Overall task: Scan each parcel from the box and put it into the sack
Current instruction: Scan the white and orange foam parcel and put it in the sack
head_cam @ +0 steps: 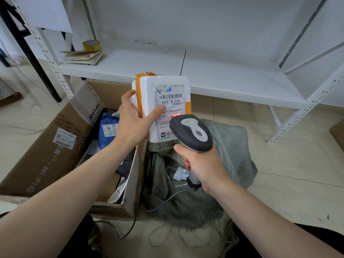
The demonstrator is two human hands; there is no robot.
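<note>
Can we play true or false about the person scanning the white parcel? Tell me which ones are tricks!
1. The left hand holds a white parcel. True.
2. The right hand holds the scanner. True.
3. The scanner's red light falls on the floor. False: it falls on the parcel's label.
4. The sack is blue. False: the sack is grey-green.
5. The box is empty. False: the box holds more parcels, one of them blue.
6. A tape roll sits on the shelf. True.
</note>
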